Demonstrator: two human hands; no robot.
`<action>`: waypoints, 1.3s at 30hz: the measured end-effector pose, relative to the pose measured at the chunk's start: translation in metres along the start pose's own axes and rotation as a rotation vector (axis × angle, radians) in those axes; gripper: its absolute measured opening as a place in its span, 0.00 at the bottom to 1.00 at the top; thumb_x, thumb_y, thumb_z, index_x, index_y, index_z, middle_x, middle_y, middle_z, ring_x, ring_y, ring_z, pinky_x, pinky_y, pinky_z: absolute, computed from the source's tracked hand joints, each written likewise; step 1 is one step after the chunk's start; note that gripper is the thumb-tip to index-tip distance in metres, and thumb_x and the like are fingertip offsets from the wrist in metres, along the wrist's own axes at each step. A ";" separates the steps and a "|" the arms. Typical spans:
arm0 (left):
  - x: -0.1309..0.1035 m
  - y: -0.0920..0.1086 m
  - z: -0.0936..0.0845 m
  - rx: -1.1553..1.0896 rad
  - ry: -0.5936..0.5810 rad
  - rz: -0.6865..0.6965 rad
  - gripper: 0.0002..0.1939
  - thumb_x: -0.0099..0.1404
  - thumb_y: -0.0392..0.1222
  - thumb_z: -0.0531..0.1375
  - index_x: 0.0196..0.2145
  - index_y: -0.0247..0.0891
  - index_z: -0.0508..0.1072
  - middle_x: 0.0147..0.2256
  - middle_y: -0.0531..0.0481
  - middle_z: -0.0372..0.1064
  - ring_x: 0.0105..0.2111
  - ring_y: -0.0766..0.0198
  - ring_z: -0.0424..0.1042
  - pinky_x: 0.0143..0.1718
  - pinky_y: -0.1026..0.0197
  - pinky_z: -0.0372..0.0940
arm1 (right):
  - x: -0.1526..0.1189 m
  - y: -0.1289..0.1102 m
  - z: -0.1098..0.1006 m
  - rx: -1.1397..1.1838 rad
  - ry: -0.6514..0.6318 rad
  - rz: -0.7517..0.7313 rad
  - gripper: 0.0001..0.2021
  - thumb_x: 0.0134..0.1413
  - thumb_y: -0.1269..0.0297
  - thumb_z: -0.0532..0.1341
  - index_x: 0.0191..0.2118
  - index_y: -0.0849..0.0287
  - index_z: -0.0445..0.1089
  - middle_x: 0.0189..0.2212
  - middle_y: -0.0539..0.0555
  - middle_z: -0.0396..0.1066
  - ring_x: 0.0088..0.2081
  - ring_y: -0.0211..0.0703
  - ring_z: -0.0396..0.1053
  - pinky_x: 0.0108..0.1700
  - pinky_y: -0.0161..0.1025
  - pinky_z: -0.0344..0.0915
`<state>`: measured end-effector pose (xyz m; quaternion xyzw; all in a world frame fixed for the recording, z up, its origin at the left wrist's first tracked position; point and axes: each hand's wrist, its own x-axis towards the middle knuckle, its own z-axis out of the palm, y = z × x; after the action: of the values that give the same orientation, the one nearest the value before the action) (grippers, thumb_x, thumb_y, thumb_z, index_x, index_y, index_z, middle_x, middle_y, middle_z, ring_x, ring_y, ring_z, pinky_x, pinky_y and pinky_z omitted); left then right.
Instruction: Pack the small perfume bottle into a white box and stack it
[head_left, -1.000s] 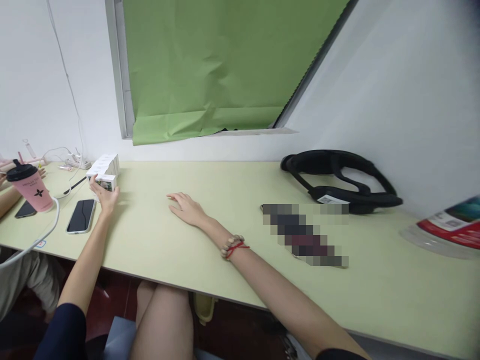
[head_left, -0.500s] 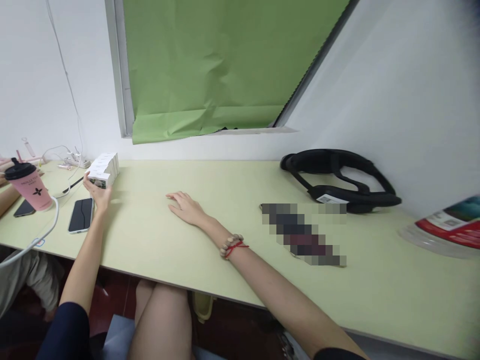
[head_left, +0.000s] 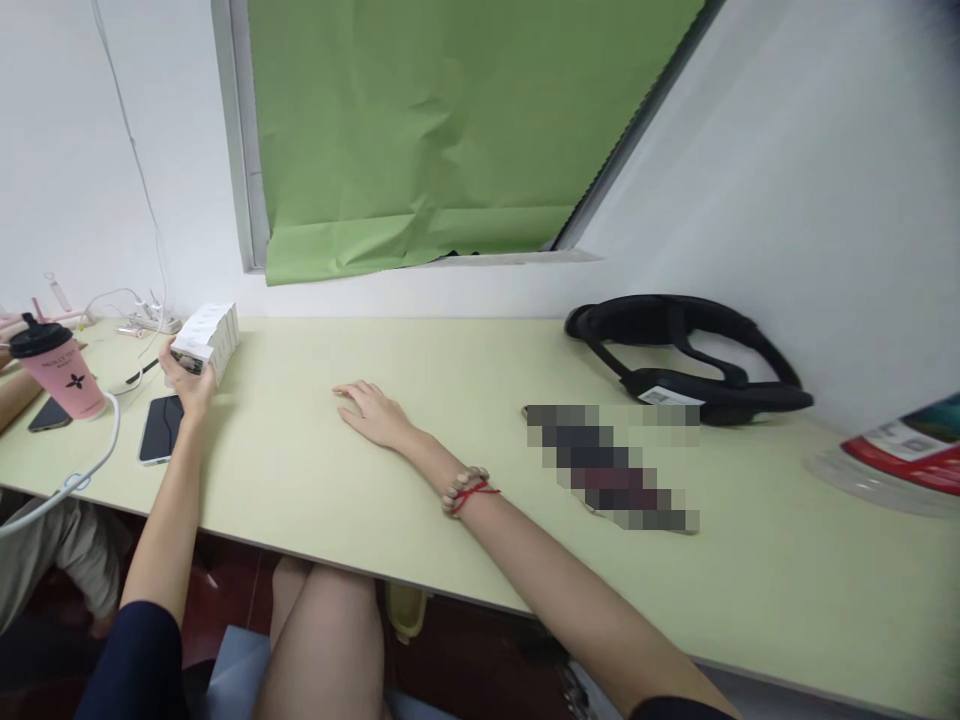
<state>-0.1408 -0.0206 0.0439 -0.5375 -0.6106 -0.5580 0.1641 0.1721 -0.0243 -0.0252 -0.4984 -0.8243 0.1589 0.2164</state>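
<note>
My left hand [head_left: 187,387] is wrapped around the near end of a row of small white boxes [head_left: 216,335] at the left back of the table. Thumb and fingers press on opposite sides of the front box, whose end bears a dark green picture. The row looks a little tilted. Just below that wrist lies a smartphone [head_left: 160,430] with a dark screen, partly covered by my forearm. My right hand [head_left: 375,412] rests on the bare tabletop near the middle, palm down, fingers stretched out, holding nothing. A beaded bracelet and a red string circle its wrist.
A pink cup [head_left: 64,380] with a black lid stands at left, near a white cable [head_left: 109,445] and another phone [head_left: 49,415]. A person's arm [head_left: 19,400] reaches in there. At right are a black headset [head_left: 690,360], a blurred-out flat object [head_left: 607,470] and a red-labelled container [head_left: 900,455].
My left hand has shifted slightly left and up, and the near end of the white box row has tipped with it. My right hand has stayed in place.
</note>
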 end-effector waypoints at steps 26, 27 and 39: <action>-0.008 0.034 0.002 0.260 -0.099 -0.421 0.47 0.55 0.50 0.66 0.62 0.24 0.49 0.58 0.26 0.51 0.61 0.42 0.50 0.61 0.42 0.52 | -0.001 0.000 -0.003 0.001 -0.003 -0.018 0.17 0.64 0.66 0.55 0.56 0.59 0.64 0.54 0.57 0.63 0.56 0.48 0.58 0.55 0.43 0.60; -0.008 0.035 0.003 0.263 -0.103 -0.446 0.47 0.56 0.51 0.66 0.62 0.24 0.48 0.58 0.26 0.50 0.62 0.42 0.50 0.61 0.42 0.52 | -0.001 0.000 -0.003 0.000 0.000 -0.021 0.17 0.64 0.66 0.54 0.56 0.59 0.64 0.54 0.57 0.63 0.56 0.48 0.58 0.55 0.43 0.60; 0.001 0.029 0.013 0.264 0.034 -0.568 0.46 0.57 0.55 0.65 0.61 0.27 0.48 0.59 0.28 0.50 0.62 0.45 0.49 0.58 0.44 0.56 | -0.002 -0.004 -0.006 -0.005 -0.015 0.000 0.16 0.64 0.66 0.55 0.56 0.58 0.64 0.53 0.56 0.63 0.56 0.47 0.58 0.55 0.43 0.60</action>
<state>-0.1119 -0.0147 0.0549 -0.3102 -0.8006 -0.5063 0.0800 0.1729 -0.0274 -0.0179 -0.4978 -0.8263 0.1604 0.2089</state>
